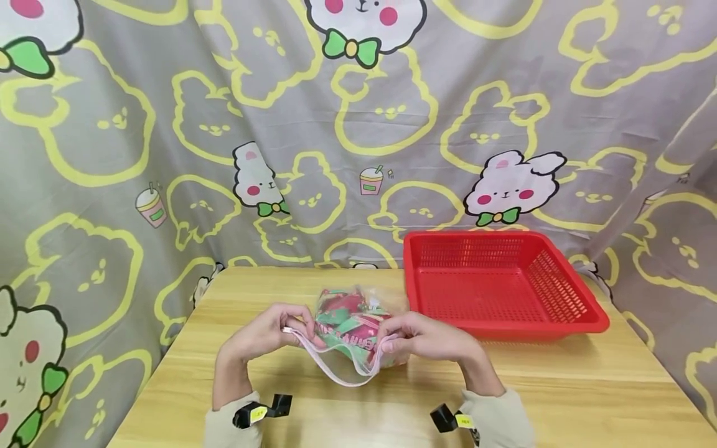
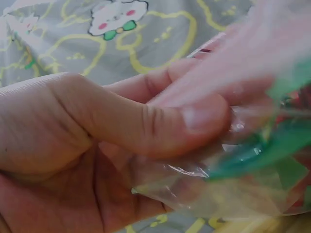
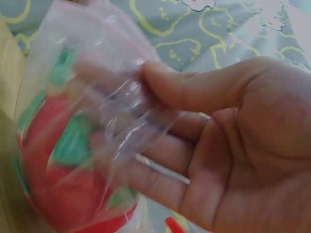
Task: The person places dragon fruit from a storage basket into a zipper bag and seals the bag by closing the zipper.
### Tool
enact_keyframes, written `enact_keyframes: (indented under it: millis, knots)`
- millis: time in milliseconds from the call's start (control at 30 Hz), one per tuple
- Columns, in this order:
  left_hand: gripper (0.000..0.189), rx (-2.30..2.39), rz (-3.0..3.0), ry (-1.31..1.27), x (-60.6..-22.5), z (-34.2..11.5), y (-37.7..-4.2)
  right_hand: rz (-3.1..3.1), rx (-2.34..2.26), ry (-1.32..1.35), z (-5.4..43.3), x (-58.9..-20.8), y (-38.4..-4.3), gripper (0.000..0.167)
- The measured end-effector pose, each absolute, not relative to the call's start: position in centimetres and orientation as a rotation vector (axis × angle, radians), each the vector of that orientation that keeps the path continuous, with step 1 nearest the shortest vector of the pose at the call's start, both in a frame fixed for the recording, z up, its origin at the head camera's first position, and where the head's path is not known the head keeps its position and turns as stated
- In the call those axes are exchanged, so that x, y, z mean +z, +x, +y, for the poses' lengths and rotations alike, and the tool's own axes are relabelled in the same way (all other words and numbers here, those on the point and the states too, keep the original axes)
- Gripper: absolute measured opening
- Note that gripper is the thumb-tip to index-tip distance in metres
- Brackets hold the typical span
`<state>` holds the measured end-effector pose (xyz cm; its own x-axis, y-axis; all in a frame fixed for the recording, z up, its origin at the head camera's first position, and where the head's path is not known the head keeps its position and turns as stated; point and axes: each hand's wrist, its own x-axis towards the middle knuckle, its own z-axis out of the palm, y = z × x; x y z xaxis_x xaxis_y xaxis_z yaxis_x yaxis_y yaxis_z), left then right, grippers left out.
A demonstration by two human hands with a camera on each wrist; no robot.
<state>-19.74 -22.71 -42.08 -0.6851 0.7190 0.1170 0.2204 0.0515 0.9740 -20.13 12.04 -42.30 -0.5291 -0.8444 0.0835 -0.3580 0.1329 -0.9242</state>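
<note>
A clear plastic zip bag [image 1: 358, 358] with a pale pink edge stands over the middle of the table, its mouth facing me. Red and green wrapped packets [image 1: 347, 317] show through the film. On the bag's left side, my left hand [image 1: 274, 330] pinches the plastic between thumb and fingers; the left wrist view shows the thumb [image 2: 194, 121] pressed on the film. My right hand [image 1: 431, 336] pinches the opposite side near the pink edge, and in the right wrist view several fingers show through the clear film [image 3: 126, 116]. The lettering on the packets is only partly readable.
A red plastic basket [image 1: 506, 326] with perforated walls stands on the right of the wooden table [image 1: 560, 386], just beyond my right hand. Behind the table hangs a grey curtain [image 1: 313, 124] with yellow outlines and cartoon rabbits.
</note>
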Motion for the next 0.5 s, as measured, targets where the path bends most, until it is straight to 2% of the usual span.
enact_keyframes:
  millis: [133,500]
  knots:
    - [0.006,1.658,2.007,0.874,-43.0,-22.6,-20.3,2.054,-1.34,-1.147,11.6,-42.8,-20.4,0.012]
    - [0.027,1.528,2.381,0.651,-45.0,-21.9,-21.9,2.506,-1.258,-1.048,10.5,-44.2,-21.2,0.011]
